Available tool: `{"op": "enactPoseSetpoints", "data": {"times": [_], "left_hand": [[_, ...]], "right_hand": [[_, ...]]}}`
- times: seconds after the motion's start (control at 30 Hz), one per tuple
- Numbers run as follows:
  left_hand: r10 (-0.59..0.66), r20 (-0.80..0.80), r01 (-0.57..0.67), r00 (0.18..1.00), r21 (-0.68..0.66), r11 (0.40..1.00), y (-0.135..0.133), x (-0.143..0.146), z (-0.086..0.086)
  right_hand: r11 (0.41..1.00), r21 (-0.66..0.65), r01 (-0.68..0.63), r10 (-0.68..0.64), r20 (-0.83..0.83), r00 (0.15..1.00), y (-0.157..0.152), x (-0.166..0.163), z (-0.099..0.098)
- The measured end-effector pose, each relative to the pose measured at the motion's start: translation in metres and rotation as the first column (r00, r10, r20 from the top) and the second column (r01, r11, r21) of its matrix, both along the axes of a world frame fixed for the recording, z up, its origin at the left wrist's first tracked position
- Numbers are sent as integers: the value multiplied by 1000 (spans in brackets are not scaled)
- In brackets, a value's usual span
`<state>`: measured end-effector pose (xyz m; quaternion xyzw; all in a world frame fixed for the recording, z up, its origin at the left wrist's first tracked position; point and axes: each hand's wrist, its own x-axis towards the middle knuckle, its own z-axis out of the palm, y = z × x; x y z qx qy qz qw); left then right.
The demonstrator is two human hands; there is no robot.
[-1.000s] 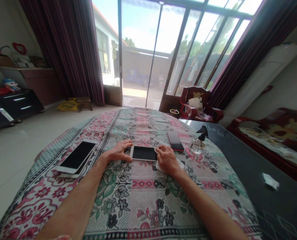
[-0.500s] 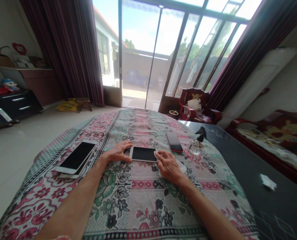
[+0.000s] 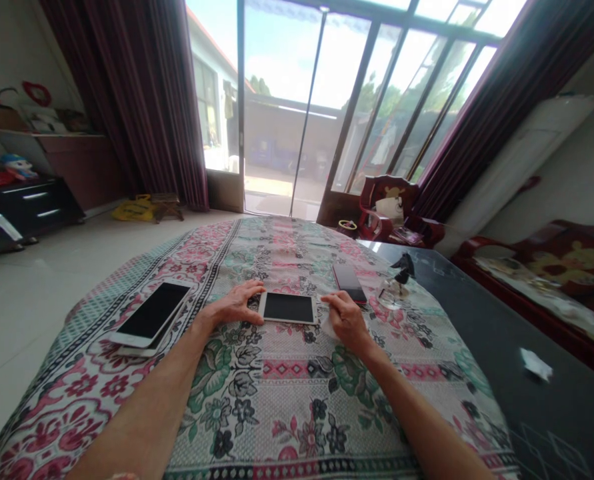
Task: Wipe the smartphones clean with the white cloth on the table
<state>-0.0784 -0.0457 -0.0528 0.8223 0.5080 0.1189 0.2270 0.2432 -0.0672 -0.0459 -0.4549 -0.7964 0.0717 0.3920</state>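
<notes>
- At far left, on a glossy black cabinet [image 3: 39, 207], a small doll with a blue cap [image 3: 17, 167].
- On the pale tiled floor, a yellow plastic bag [image 3: 133, 208] just beside a low wooden stool [image 3: 167, 207].
- On the round table's pink, green and black floral cloth [image 3: 297, 400], at left, a white-framed phone with a black screen [image 3: 153, 315], tilted slightly askew atop a second pale flat device [image 3: 137, 351], mostly covered.
- Next, left hand [image 3: 237, 303], with thumb and fingers spread wide around the left end of a smaller white-framed, dark-screened phone [image 3: 289, 307].
- That smaller phone flat on the cloth, lengthwise between both hands.
- Just off its right end, right hand [image 3: 345, 323], with fingers bent inward, narrow, over a white tissue [image 3: 329, 327]; cannot tell whether gripped or merely covered.
- Just beyond that hand, a black phone with a red edge [image 3: 349, 283].
- Farther right, a clear bottle with a black spray head [image 3: 394, 293].
- At far right, crumpled white paper [image 3: 537, 365] on a dark tabletop [image 3: 477, 320].
</notes>
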Motion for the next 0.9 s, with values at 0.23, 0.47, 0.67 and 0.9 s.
{"op": "enactPoseSetpoints", "data": {"times": [0.23,0.47,0.67,0.9], "left_hand": [[6,19,-6,1000,-11,1000,-3,1,5],[11,68,-10,998,-11,1000,-4,2,6],[34,61,-32,998,-23,999,-8,4,11],[66,93,-64,993,-31,997,-4,3,3]], "right_hand": [[999,-30,44,-40,145,989,13,-28,-5],[989,-140,42,1,289,957,2,-26,0],[991,-110,78,-47,259,965,2,-27,-4],[990,-122,65,-29,278,960,-7,-30,1]]}}
